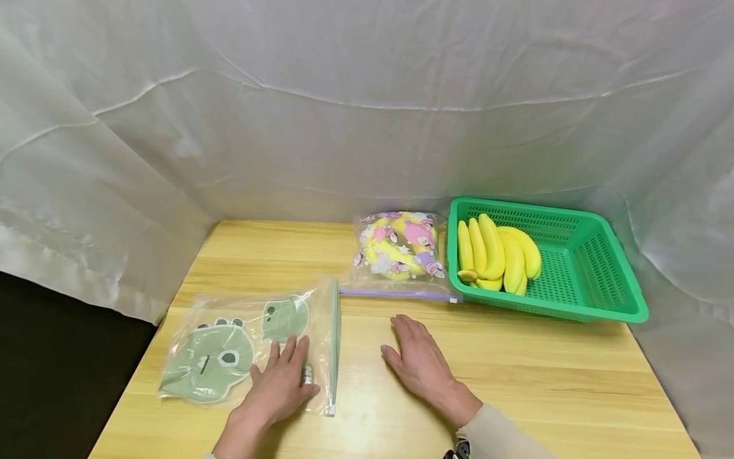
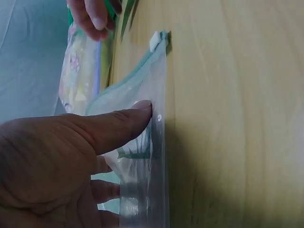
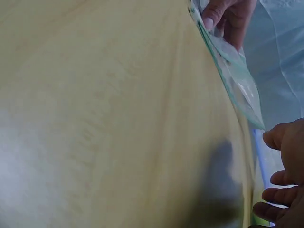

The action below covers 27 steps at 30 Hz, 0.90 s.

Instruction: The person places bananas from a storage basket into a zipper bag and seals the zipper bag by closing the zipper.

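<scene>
A clear zip bag printed with green dinosaur shapes lies on the table, its green slider edge on the right. My left hand rests on it with fingers spread; in the left wrist view the thumb touches the plastic near the white slider. My right hand is over the table to the right of this bag, fingers extended and holding nothing. Farther back lies a second zip bag with a purple slider edge and a cartoon print; yellow shapes show inside it.
A green plastic basket stands at the back right, with several yellow bananas in its left part. It stands close to the purple-edged bag. Grey cloth hangs behind the wooden table and at its sides.
</scene>
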Each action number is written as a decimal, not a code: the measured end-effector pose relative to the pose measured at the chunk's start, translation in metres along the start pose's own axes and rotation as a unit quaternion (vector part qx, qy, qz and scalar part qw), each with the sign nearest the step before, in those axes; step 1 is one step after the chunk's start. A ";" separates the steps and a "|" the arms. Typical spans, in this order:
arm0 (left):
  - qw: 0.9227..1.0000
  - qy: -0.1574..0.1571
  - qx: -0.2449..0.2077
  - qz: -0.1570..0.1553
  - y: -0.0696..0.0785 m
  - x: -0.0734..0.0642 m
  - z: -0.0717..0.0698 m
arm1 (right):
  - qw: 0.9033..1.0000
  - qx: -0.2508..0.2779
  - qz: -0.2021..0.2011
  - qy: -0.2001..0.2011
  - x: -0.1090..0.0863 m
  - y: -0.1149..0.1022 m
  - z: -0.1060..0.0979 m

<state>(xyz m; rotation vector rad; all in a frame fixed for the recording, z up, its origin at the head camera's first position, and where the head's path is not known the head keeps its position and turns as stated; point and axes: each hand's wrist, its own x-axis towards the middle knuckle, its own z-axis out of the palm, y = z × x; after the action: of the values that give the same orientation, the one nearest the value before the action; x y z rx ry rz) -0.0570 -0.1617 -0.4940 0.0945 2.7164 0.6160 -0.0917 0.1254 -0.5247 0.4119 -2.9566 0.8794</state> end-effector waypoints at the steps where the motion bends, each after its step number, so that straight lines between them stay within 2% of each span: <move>1: 1.000 -0.003 -0.004 0.005 0.001 -0.001 0.000 | 1.000 -0.001 0.003 -0.004 0.000 0.000 0.001; 3: 1.000 -0.005 -0.012 0.010 0.003 -0.001 0.000 | 1.000 -0.004 0.007 -0.008 0.000 0.001 0.003; 6: 1.000 0.022 -0.008 0.006 0.012 0.004 -0.001 | 1.000 -0.015 0.002 -0.008 0.000 0.001 0.005; 9: 0.997 0.078 0.009 0.003 0.026 0.013 -0.001 | 1.000 -0.021 -0.002 -0.009 0.000 -0.001 0.006; 12: 0.990 0.141 0.024 0.004 0.039 0.023 0.000 | 1.000 -0.024 -0.002 -0.012 0.000 -0.004 0.006; 15: 0.983 0.177 0.046 0.007 0.048 0.036 0.000 | 0.999 -0.029 -0.002 -0.013 0.002 -0.007 0.006; 18: 0.981 0.178 0.073 -0.005 0.054 0.046 0.000 | 0.999 -0.037 -0.004 -0.015 0.003 -0.009 0.007; 22: 0.984 0.147 0.099 -0.029 0.057 0.053 -0.004 | 0.999 -0.044 -0.009 -0.020 0.006 -0.011 0.009; 24: 0.985 0.134 0.100 -0.035 0.058 0.054 -0.009 | 0.999 -0.042 -0.012 -0.019 0.007 -0.013 0.008; 27: 0.986 0.139 0.084 -0.029 0.063 0.053 -0.021 | 1.000 -0.025 -0.014 -0.012 0.011 -0.018 0.005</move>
<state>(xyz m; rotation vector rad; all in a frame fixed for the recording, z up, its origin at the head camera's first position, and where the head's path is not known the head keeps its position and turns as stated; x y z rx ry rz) -0.1144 -0.1058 -0.4664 -0.0318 3.0261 0.4090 -0.0971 0.1058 -0.5180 0.4642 -2.9806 0.8005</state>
